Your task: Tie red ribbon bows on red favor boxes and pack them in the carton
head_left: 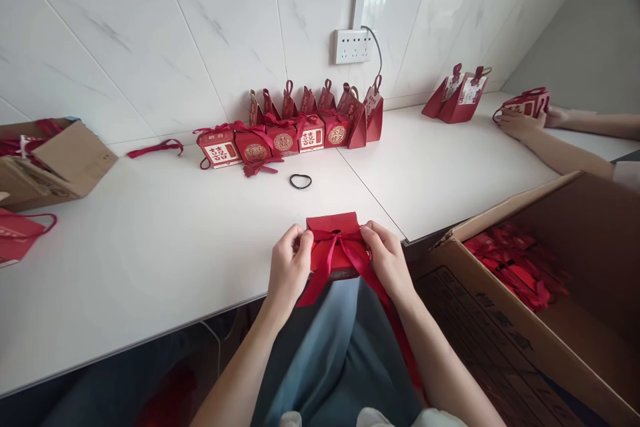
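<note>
A red gift box (331,219) is in front of me at the table's front edge, with a dark red ribbon (326,265) tied in a bow across it. My left hand (291,263) is closed at the box's left side, thumb and finger pinching the ribbon there. On the opposite side my right hand (387,260) pinches the ribbon in the same way. Two ribbon tails hang down from the knot, the right one long and reaching over my lap. My fingers partly hide the sides of the box.
Several finished red boxes (283,140) stand along the wall, near a black hair tie (301,181). Left is a cardboard box (83,160); right, a large carton (500,300) of red pieces. A co-worker's hands (523,125) hold another red box (520,105).
</note>
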A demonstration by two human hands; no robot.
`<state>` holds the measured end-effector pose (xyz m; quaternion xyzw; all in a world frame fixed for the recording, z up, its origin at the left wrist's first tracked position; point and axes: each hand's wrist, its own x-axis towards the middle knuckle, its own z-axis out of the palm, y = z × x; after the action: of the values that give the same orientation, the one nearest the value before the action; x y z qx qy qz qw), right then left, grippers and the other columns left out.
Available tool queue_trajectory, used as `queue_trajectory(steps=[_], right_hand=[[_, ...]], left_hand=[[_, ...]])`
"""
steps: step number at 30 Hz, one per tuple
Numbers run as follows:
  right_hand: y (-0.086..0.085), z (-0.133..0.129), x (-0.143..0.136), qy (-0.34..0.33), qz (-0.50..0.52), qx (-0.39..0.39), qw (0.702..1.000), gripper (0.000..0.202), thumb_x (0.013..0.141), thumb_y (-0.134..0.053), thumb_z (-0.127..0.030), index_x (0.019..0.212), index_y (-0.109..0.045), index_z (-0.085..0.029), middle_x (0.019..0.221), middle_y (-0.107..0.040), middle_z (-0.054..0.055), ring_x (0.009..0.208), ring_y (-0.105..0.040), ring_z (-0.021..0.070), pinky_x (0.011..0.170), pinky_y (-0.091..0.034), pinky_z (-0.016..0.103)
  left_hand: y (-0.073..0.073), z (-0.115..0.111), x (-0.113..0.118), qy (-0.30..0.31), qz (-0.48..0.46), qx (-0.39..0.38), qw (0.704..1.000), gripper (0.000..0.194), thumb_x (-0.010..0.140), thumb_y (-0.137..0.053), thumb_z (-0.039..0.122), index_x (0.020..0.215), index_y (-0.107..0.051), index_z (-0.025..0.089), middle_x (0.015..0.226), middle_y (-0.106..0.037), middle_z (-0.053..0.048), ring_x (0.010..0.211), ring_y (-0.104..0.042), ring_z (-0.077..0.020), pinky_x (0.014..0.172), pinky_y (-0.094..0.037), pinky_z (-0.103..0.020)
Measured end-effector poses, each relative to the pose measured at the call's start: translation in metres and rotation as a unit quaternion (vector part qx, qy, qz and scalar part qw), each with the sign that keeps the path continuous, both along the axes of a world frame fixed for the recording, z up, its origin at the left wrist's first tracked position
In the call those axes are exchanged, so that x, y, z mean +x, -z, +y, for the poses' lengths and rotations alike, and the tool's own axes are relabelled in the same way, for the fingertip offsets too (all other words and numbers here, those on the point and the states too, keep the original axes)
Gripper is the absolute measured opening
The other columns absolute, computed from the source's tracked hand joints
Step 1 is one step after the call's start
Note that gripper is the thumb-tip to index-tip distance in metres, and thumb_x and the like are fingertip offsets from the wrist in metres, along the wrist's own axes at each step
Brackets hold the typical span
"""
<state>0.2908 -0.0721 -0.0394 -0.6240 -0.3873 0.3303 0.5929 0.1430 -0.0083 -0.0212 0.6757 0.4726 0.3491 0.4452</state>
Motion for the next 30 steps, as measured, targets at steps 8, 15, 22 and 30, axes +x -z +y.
queue_trajectory(steps=[8,15,22,30], right_hand=[[0.016,-0.01,0.031,-0.147,-0.112,0.075,0.98,0.089,0.061,-0.071,-0.063,0.132,-0.03,-0.027,0.14,-0.034,0.014,0.128,-0.038,0.0292,0.098,-0.041,0.046],[0.015,-0.009,0.023,-0.182,-0.218,0.076,0.956,0.101,0.07,-0.073,-0.035,0.144,-0.005,-0.033,0.14,-0.031,0.015,0.129,-0.04,0.0288,0.099,-0.042,0.053],[0.003,-0.025,0.023,-0.116,-0.307,0.161,0.931,0.094,0.073,-0.073,-0.031,0.144,-0.012,-0.032,0.138,-0.035,0.015,0.129,-0.039,0.0307,0.099,-0.046,0.049],[-0.006,-0.042,0.025,-0.075,-0.339,0.182,0.92,0.092,0.074,-0.071,-0.032,0.145,-0.013,-0.03,0.139,-0.035,0.016,0.127,-0.042,0.0316,0.096,-0.048,0.05]], left_hand=[[0.0,0.02,-0.016,0.032,-0.022,-0.084,0.996,0.032,0.083,-0.046,0.052,0.083,-0.046,0.02,0.08,-0.055,-0.001,0.069,-0.056,-0.0148,0.06,-0.047,-0.026],[-0.013,0.004,-0.007,0.032,-0.024,-0.099,0.994,0.04,0.079,-0.054,0.056,0.098,-0.047,0.021,0.096,-0.065,-0.005,0.067,-0.063,-0.0147,0.053,-0.047,-0.023],[-0.03,-0.012,-0.004,0.041,-0.028,0.002,0.999,0.024,0.084,-0.052,0.044,0.084,-0.049,0.02,0.096,-0.06,-0.004,0.075,-0.061,-0.0129,0.058,-0.05,-0.02],[-0.021,-0.035,0.007,0.012,-0.056,0.329,0.942,0.005,0.087,-0.055,0.022,0.082,-0.055,0.019,0.099,-0.053,-0.006,0.101,-0.056,-0.0178,0.084,-0.052,-0.031]])
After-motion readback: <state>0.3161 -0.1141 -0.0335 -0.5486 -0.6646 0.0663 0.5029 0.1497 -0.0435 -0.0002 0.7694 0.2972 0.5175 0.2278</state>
